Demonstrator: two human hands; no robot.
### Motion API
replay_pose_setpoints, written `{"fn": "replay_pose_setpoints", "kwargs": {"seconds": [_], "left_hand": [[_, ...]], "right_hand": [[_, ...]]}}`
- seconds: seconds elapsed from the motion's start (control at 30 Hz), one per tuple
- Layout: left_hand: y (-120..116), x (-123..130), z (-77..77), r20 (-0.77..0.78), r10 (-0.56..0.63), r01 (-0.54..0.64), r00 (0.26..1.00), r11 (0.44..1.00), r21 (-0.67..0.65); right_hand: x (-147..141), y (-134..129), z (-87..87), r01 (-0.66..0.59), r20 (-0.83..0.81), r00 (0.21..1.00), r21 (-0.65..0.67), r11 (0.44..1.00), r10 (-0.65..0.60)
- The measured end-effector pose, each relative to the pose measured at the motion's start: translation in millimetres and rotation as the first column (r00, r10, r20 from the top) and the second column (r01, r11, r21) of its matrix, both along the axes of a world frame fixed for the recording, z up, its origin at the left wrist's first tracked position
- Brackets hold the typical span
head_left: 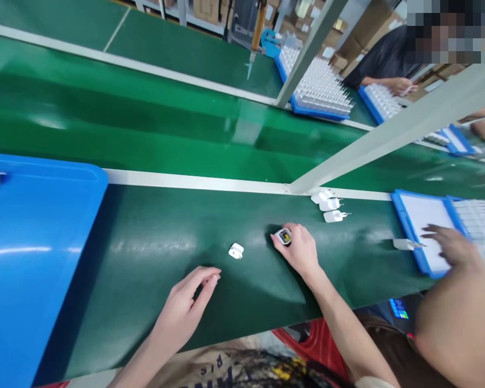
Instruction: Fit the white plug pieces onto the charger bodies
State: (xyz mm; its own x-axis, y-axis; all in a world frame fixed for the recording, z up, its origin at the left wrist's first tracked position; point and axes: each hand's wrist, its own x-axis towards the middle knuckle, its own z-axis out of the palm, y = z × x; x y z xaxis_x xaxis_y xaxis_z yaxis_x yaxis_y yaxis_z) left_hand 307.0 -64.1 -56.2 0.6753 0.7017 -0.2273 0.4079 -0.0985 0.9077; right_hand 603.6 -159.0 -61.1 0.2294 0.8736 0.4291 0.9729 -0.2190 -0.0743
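Observation:
My right hand (301, 248) grips a white charger housing (283, 236) whose open end faces up, with dark and yellow parts showing inside. The housing is at the green bench surface. To its left lies a small white plug cap (236, 251), touched by neither hand. Nearer to me, my left hand (189, 296) hovers with thumb and forefinger tips drawn together; I see nothing between them. Several white chargers with pins (330, 206) lie beyond my right hand, near the bench's back rail.
A large blue tray (64, 215) covers the left side. A slanted white post (372, 140) rises from the rail (194, 180). At right, a neighbour's hand (448, 242) is over a blue-edged tray (404, 215), near another charger (404, 244). Loaded trays and another worker (388, 59) are across the belt.

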Motion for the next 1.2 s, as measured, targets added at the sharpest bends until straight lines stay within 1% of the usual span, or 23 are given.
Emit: {"fn": "replay_pose_setpoints", "kwargs": {"seconds": [0.03,0.1,0.17,0.23,0.27,0.33,0.43,0.53,0.63,0.7,0.87,0.97,1.07,1.13,1.2], "left_hand": [[-0.4,1.0,1.5,-0.008,0.002,-0.002,1.0,1.0,-0.011],[-0.6,5.3,7.1,0.005,0.012,-0.012,1.0,1.0,-0.014],[0.9,13.0,16.2,0.065,0.016,-0.016,0.998,1.0,0.0],[4.6,23.4,27.0,0.152,-0.007,0.009,0.988,1.0,-0.01],[7.1,28.8,32.0,0.192,-0.025,0.034,0.981,0.998,-0.044],[12.3,38.2,39.8,0.252,-0.059,0.102,0.966,0.981,-0.163],[17.8,45.0,44.6,0.309,-0.059,0.176,0.949,0.913,-0.368],[19.0,44.4,44.2,0.354,0.007,0.174,0.935,0.861,-0.478],[18.4,42.2,43.8,0.376,0.064,0.161,0.924,0.828,-0.537],[18.4,41.9,44.8,0.382,0.082,0.159,0.921,0.814,-0.559],[20.7,43.7,47.2,0.347,0.084,0.148,0.934,0.793,-0.591],[20.8,43.5,43.8,0.343,0.08,0.151,0.936,0.789,-0.596],[17.7,41.4,38.5,0.362,0.062,0.178,0.93,0.786,-0.592],[14.9,40.2,37.2,0.351,0.07,0.166,0.934,0.783,-0.599],[12.8,39.9,38.6,0.306,0.08,0.131,0.949,0.781,-0.611]], "right_hand": [[-5.3,2.0,5.1,-0.027,-0.007,1.0,0.0,1.0,0.027],[-19.0,5.7,17.7,-0.129,-0.039,0.991,0.017,0.992,0.129],[-34.4,9.9,31.3,-0.264,-0.073,0.961,0.059,0.963,0.268],[-48.4,14.9,43.4,-0.375,-0.099,0.918,0.102,0.921,0.385],[-54.2,17.5,48.2,-0.41,-0.112,0.9,0.116,0.905,0.422],[-62.6,22.4,55.0,-0.456,-0.146,0.868,0.14,0.879,0.474],[-68.6,28.5,58.7,-0.495,-0.179,0.837,0.155,0.855,0.517],[-69.4,33.1,56.1,-0.506,-0.241,0.81,0.172,0.845,0.534],[-68.5,36.0,48.3,-0.509,-0.326,0.766,0.217,0.833,0.554],[-67.9,36.7,42.1,-0.505,-0.351,0.749,0.247,0.827,0.562],[-66.6,36.3,33.1,-0.493,-0.39,0.73,0.267,0.828,0.561],[-66.9,35.7,30.9,-0.505,-0.43,0.705,0.253,0.825,0.563],[-69.1,34.8,24.9,-0.512,-0.447,0.686,0.263,0.817,0.574],[-71.4,33.9,18.4,-0.527,-0.452,0.672,0.264,0.808,0.586],[-73.7,32.6,12.0,-0.556,-0.473,0.648,0.242,0.795,0.597]]}}
